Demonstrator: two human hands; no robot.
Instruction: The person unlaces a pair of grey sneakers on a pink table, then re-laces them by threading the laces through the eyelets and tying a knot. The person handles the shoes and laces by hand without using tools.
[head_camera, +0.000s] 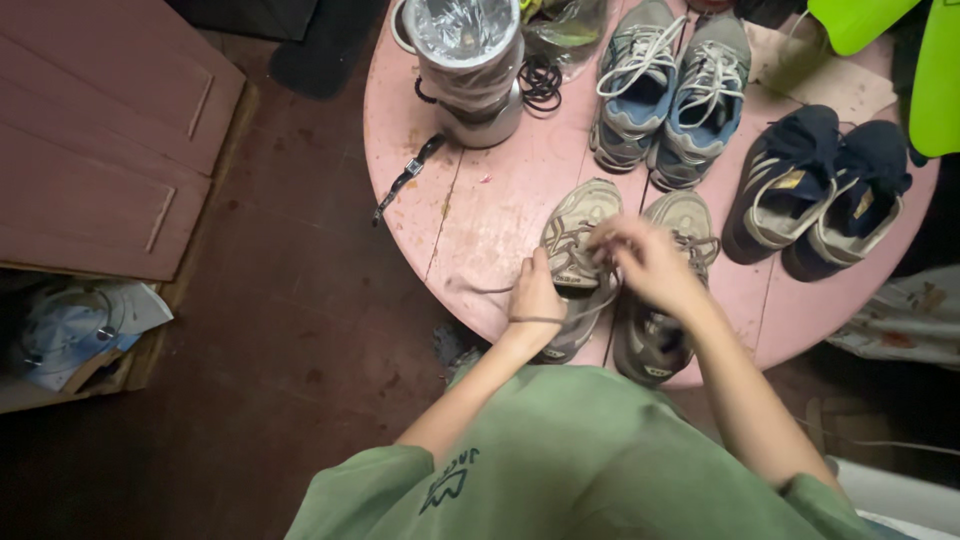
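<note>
Fingers (606, 238) of the right hand (648, 262) pinch a lace over the beige sneaker (578, 235) at the near edge of the pink table (480, 200), the left hand (535, 295) clenched on the lace end beside it.

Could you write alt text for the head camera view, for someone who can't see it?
Seen from above, a person's left hand and right hand work the laces of a beige sneaker on a round pink table. Its mate, two more pairs and a metal pot sit nearby.
</note>
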